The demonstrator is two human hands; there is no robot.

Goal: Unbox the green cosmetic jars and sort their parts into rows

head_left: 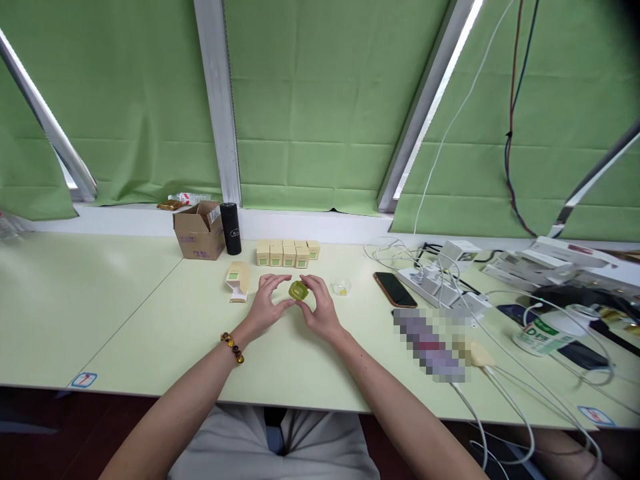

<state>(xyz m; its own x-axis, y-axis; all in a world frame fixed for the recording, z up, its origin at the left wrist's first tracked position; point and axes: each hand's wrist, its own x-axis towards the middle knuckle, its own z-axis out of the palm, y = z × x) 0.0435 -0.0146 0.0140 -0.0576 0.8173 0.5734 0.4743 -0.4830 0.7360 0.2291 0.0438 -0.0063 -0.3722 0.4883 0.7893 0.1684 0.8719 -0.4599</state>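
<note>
A small green rounded-square jar (299, 291) is between my hands above the table. My right hand (321, 311) holds it by the edge, with the thumb below and the fingers above. My left hand (267, 301) curves beside it, fingers and thumb apart; its thumb tip is at the jar's lower edge, and contact is unclear. An opened cream carton (238, 280) lies to the left. Small cream boxes (289, 255) stand in rows behind my hands. A clear round piece (342, 287) with a yellow spot lies to the right.
A cardboard box (200, 233) and a black cylinder (231, 229) stand at the back left. On the right are a phone (395, 289), a power strip (430, 285), tangled white cables, a white-and-green bottle (547, 331) and stacked white boxes (543, 260).
</note>
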